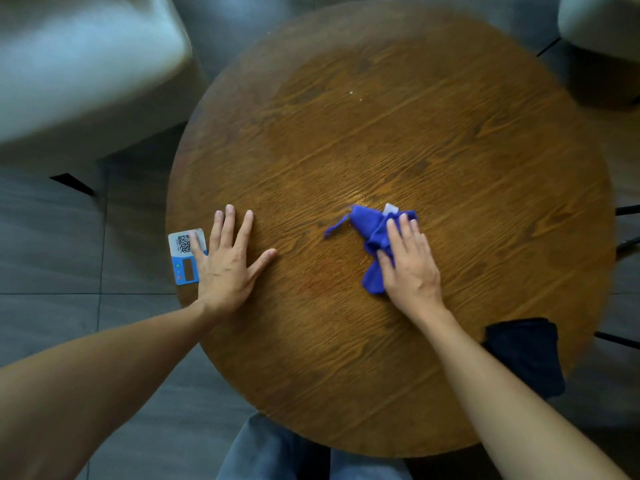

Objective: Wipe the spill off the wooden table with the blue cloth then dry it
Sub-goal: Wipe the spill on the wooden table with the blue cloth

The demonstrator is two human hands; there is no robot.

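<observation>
The right hand [410,268] presses flat, fingers spread, on the bunched blue cloth [372,242] mid-table [450,133] — bare wood all round — while the left hand [227,261] lies splayed, holding nothing, near the left edge.

I see a round wooden bench [381,140]. Blue cloth [372,237] lies crumpled near its centre, right hand [410,265] flat on it. QR card [185,256] well left of cloth at the rim, left hand [225,265] partly over it. Dark cloth [526,355] right of it, at the near rim.
</observation>
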